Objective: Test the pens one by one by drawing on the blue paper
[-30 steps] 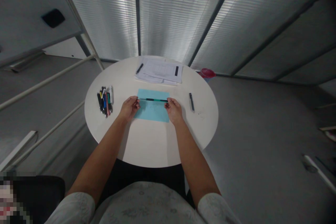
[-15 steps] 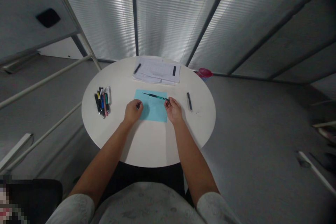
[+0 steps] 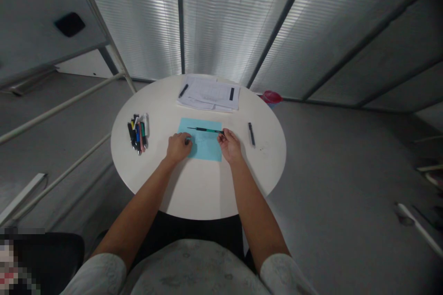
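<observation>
A green and black pen (image 3: 207,130) lies level over the light blue sheet of paper (image 3: 207,150), pinched at its right end by my right hand (image 3: 230,145). Its left end runs out into a long thin dark tip. My left hand (image 3: 179,148) is closed over the sheet's left part, with a small dark piece (image 3: 187,140) showing between thumb and fingers. What that piece is cannot be made out. The thin tip ends a little above my left fingers, apart from them.
Several pens (image 3: 137,134) lie bunched at the left of the round white table (image 3: 200,193). One dark pen (image 3: 251,134) lies to the right. Printed papers (image 3: 209,97) with another pen (image 3: 183,91) on them are at the back. A red basin (image 3: 272,97) stands behind the table.
The green and black pen has swung nearer to level. My left hand has turned slightly, and more of the dark piece shows. The whole view has shifted a little.
</observation>
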A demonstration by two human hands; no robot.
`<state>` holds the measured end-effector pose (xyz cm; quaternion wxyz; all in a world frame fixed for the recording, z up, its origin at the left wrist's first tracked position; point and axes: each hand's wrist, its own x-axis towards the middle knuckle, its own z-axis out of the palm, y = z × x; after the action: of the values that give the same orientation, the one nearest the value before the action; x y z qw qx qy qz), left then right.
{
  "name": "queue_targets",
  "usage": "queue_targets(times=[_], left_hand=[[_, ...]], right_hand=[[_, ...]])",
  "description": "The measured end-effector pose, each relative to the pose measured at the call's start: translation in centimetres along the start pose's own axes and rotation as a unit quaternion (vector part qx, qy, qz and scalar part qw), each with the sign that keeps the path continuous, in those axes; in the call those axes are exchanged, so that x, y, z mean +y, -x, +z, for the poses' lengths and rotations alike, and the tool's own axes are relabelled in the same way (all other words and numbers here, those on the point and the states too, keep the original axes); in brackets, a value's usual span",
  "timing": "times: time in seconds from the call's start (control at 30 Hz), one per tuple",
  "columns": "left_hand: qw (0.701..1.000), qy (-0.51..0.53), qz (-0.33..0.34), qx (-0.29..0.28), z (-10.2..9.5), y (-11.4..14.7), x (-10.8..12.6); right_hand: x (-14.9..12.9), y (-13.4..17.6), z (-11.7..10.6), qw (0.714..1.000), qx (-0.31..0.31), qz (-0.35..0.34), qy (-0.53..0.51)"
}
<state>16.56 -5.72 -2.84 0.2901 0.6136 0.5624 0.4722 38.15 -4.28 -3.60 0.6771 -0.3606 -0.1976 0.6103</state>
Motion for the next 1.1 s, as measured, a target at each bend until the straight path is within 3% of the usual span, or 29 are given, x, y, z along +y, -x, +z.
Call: queue_targets(times=[0.1, 0.3, 0.7, 1.1], left_hand=[[0.999, 0.034, -0.019, 0.014, -0.3, 0.0, 0.2], [0.977, 0.199, -0.065, 0.039, -0.9, -0.2, 0.4], [0.985, 0.158, -0.023, -0.072, -1.2, 0.1, 0.5], [0.989, 0.129, -0.061, -0.025, -0.4, -0.4, -0.7]], right_hand=[[-0.1, 0.1, 0.1, 1.000, 0.005, -0.004, 0.025], [-0.2, 0.4, 0.5, 0.998, -0.020, 0.004, 0.052], [-0.1, 0.4, 0.6, 0.997, -0.040, 0.014, 0.070], [-0.2, 0.5, 0.7, 0.998, -0.042, 0.018, 0.050]])
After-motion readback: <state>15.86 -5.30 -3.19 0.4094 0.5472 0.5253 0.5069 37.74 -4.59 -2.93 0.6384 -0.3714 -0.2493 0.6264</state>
